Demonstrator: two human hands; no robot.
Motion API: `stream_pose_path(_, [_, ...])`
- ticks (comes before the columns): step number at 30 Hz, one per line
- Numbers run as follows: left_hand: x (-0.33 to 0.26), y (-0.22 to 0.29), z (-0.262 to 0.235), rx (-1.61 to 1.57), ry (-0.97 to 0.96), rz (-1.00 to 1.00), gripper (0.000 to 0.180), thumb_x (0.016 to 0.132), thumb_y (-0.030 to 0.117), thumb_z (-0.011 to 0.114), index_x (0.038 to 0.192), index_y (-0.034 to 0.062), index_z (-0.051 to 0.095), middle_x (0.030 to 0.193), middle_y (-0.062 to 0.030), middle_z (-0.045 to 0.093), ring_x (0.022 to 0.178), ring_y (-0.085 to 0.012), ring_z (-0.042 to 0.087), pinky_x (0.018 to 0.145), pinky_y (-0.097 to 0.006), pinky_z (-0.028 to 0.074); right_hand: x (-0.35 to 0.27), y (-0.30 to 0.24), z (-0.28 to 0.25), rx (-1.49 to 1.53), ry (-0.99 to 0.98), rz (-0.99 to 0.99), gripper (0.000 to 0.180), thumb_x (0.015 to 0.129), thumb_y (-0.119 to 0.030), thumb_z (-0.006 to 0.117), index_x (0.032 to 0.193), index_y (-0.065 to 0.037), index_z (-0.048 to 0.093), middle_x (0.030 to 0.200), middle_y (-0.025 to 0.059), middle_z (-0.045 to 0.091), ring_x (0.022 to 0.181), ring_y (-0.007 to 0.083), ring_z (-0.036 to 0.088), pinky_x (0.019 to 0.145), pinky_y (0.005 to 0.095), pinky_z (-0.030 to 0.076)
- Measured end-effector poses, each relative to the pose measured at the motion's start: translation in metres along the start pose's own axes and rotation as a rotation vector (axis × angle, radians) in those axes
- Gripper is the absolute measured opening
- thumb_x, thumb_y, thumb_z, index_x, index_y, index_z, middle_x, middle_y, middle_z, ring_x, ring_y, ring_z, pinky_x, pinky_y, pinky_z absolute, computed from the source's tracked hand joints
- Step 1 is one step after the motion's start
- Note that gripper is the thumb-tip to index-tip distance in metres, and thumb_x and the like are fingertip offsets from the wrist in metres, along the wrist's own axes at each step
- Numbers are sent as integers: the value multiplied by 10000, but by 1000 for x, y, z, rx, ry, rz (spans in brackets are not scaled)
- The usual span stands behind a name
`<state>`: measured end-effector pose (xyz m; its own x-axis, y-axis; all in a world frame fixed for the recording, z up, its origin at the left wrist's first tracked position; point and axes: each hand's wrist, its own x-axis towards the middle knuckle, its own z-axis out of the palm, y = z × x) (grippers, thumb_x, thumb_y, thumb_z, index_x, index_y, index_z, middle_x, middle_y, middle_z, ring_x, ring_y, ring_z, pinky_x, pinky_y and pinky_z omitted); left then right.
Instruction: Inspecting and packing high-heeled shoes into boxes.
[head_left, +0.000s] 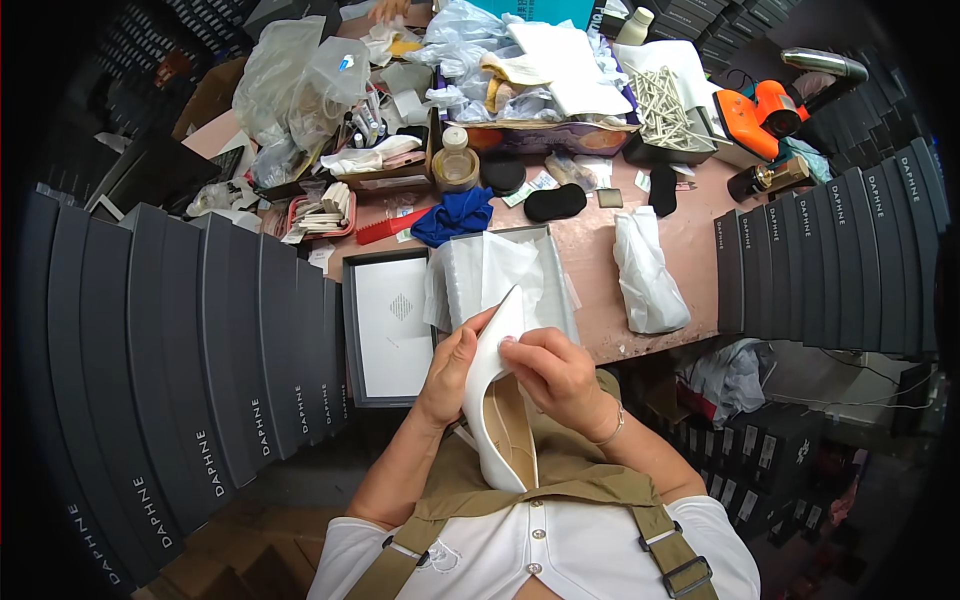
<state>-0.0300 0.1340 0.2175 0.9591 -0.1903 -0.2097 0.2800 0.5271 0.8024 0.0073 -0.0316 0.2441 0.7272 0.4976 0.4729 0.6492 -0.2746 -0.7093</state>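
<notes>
Rows of dark boxes (200,340) flank your cluttered pink table (600,270); on it lies an open grey shoe box (545,240) lined with white tissue paper (490,275), its lid (390,325) alongside; over your lap you hold a white pointed shoe (495,390), left hand (450,370) wrapped around its side, right hand (555,370) closed over its top edge.

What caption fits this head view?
Both hands, left hand and right hand, hold a white pointed shoe over an open box.
</notes>
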Motion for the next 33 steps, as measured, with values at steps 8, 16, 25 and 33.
stream_pose_path(8, [2,-2,2,14,8,-31,647,1009,451,335,1397,-67,323,1322,-163,480,1192,-196,497,1010,-310,404,3,-2,-1,1,11,25,255,737,18,687,981,-22,628,851,121,590,696,269,614,585,340,502])
stream_pose_path(16, [1,2,7,36,2,-1,649,1006,449,351,1394,-71,325,1318,-163,483,1184,-195,502,1006,-307,402,5,1,-1,-52,62,-13,232,730,27,698,950,-25,647,833,103,599,684,242,623,578,322,508])
stream_pose_path(25, [-3,-2,5,34,25,-6,649,1002,450,366,1390,-69,333,1315,-163,482,1190,-198,495,1005,-308,400,2,-4,-2,4,1,-7,240,731,20,684,959,-19,618,865,115,598,685,262,617,583,335,514])
stream_pose_path(33, [-2,0,6,58,64,9,711,978,510,369,1388,-69,320,1250,-183,535,1143,-226,545,976,-334,437,5,-16,-9,141,-238,65,205,763,-6,677,952,-40,609,840,92,583,713,270,611,615,358,502])
